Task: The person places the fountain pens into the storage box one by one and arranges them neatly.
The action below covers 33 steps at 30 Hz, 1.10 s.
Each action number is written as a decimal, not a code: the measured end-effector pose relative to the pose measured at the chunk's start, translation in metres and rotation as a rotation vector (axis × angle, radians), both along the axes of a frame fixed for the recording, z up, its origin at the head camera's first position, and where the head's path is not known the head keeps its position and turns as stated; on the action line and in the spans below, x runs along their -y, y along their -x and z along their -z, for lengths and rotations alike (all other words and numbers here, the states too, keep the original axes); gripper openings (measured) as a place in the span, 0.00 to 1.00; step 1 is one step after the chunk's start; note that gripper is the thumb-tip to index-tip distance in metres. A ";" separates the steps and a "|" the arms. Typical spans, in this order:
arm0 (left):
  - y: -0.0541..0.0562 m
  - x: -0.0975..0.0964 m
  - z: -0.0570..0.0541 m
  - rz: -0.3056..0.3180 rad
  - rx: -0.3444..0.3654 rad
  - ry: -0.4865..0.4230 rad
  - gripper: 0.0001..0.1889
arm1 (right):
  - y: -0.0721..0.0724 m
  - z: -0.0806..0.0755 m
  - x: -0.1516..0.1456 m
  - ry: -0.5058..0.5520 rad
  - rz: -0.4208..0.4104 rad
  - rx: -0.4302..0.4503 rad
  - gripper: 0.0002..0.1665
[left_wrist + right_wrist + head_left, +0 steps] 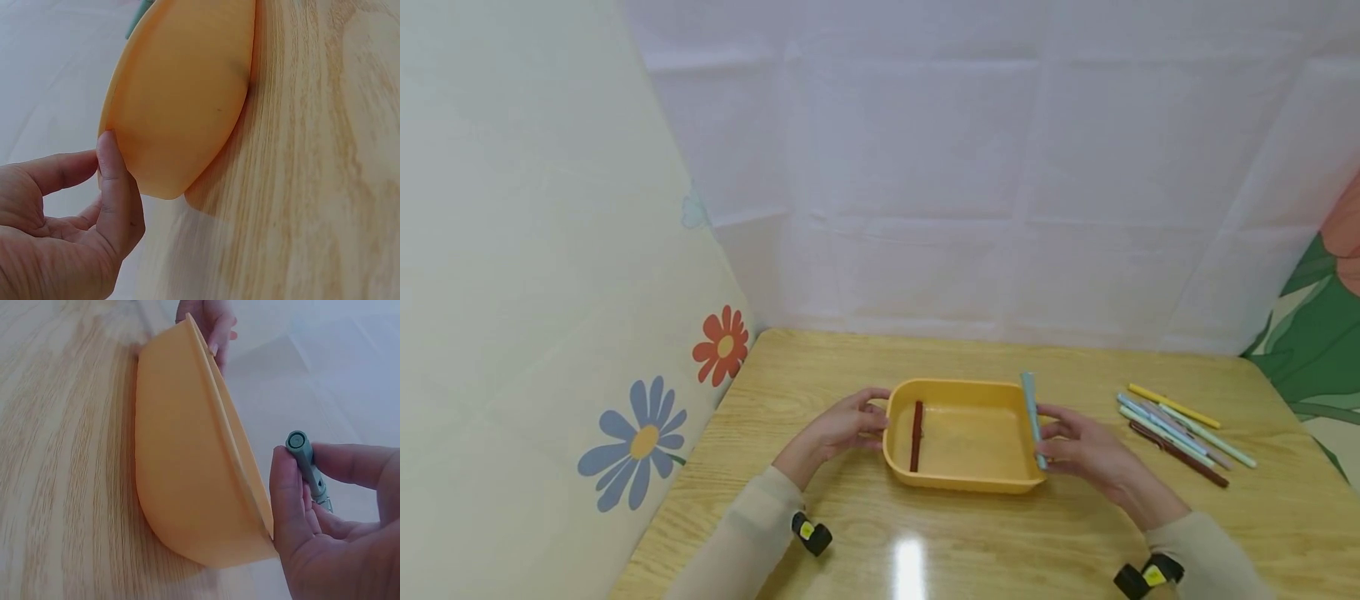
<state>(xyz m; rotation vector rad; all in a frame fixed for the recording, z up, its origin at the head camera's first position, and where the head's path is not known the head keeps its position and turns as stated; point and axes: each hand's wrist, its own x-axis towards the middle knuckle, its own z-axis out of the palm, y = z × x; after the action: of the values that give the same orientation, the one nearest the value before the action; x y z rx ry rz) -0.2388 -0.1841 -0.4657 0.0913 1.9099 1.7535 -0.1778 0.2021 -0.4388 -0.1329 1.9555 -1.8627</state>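
Note:
A yellow plastic tray (964, 482) stands on the wooden table with a dark red-brown pen (916, 437) lying inside near its left end. At the tray's left end, my left hand (852, 422) pinches the rim between thumb and fingers; the left wrist view shows this grip on the wall (181, 94). Over the right end, my right hand (1078, 446) holds a light blue-green pen (1031, 412) lengthwise above the rim. In the right wrist view, thumb and fingers pinch the pen (302, 455), its round end toward the camera and its clip farther back.
Several pens lie in a loose pile to the right, among them a yellow pen (1176, 406) and a brown pen (1180, 455). A white cloth (925, 167) hangs behind the table (820, 367). A flower-printed sheet (550, 250) borders the left side.

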 end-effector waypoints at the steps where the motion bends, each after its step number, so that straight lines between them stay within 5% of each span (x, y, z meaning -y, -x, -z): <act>1: 0.000 0.000 0.000 0.000 0.000 -0.003 0.28 | 0.000 -0.001 0.002 -0.002 -0.002 0.001 0.46; 33: 0.001 0.000 0.001 -0.002 0.002 -0.009 0.28 | 0.015 -0.003 0.050 0.014 -0.029 0.055 0.43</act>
<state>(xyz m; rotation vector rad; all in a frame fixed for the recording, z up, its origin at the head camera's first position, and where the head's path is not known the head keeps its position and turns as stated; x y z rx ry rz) -0.2394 -0.1839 -0.4668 0.0914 1.9018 1.7628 -0.1924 0.1523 -0.4363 -0.1125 1.8936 -1.8423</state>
